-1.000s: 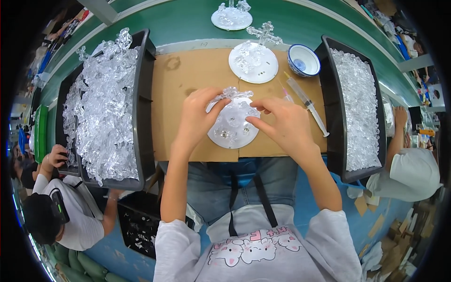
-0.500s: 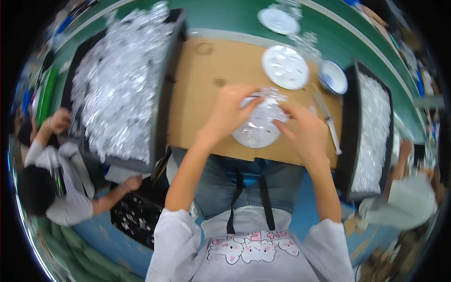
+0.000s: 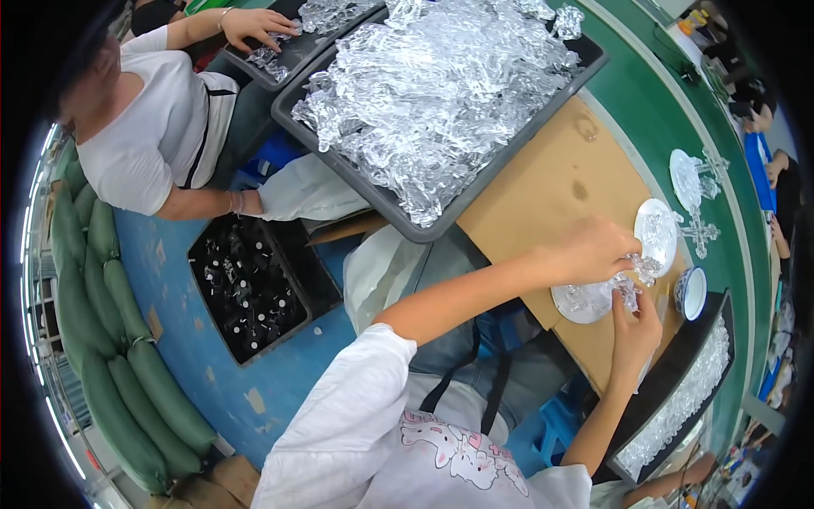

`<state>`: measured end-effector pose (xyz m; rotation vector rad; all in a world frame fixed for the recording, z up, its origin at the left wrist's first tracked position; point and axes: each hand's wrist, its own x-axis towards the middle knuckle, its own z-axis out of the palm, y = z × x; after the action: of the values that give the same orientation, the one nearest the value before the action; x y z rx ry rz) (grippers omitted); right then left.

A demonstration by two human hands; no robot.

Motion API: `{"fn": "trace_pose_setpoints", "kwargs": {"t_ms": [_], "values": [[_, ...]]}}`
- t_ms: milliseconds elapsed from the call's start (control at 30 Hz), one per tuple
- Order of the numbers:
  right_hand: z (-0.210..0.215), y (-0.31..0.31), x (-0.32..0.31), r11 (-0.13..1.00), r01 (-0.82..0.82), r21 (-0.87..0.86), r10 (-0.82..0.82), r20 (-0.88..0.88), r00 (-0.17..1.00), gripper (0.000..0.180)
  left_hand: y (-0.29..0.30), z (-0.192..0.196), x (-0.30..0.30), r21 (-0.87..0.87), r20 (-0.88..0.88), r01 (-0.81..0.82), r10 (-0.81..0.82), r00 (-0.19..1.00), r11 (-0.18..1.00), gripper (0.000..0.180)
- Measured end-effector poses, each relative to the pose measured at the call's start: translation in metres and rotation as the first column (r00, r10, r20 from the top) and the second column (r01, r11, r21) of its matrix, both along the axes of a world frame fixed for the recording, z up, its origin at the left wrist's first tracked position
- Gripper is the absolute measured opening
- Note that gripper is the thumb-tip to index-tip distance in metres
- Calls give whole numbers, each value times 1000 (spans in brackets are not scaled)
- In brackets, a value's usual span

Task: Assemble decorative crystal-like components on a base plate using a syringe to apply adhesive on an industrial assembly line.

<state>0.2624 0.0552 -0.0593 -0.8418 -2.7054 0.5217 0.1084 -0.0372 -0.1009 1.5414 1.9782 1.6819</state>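
My left hand (image 3: 589, 248) and my right hand (image 3: 636, 322) meet over a round clear plastic base (image 3: 581, 304) lying on the brown cardboard work surface (image 3: 551, 191). Both hands pinch a small clear plastic ornament piece (image 3: 638, 273) just above that base. A second round clear base (image 3: 657, 233) lies right behind my left hand.
A large black tray (image 3: 407, 212) heaped with clear plastic pieces sits to my left. Another black tray (image 3: 678, 399) of clear pieces is at my right, next to a small blue-rimmed bowl (image 3: 694, 293). A person in white (image 3: 161, 119) reaches into a further tray. A black crate (image 3: 246, 284) stands on the floor.
The view has swung far to the left and down, now showing the left tray, the neighbouring person and the floor. My hands stay together on the piece over the round base.
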Motion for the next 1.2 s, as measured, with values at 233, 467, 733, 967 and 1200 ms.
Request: {"fn": "trace_pose_setpoints", "kwargs": {"t_ms": [233, 467, 733, 967, 1200], "values": [[2, -1, -3, 999, 46, 12, -46, 55, 997, 35, 3, -1, 0, 3, 46, 6, -7, 999, 1000, 15], [-5, 2, 2, 1000, 8, 20, -8, 12, 1000, 36, 4, -4, 5, -28, -31, -15, 15, 999, 999, 15], [-4, -1, 0, 1000, -19, -7, 18, -66, 998, 29, 6, -2, 4, 40, -15, -43, 44, 999, 998, 11], [-6, 1, 2, 999, -14, 29, 16, -65, 998, 28, 5, -3, 1, -29, -9, 37, -37, 999, 999, 16], [-10, 2, 3, 999, -32, 32, 34, -64, 997, 29, 3, -2, 2, -49, -17, 30, -31, 999, 998, 15]]}}
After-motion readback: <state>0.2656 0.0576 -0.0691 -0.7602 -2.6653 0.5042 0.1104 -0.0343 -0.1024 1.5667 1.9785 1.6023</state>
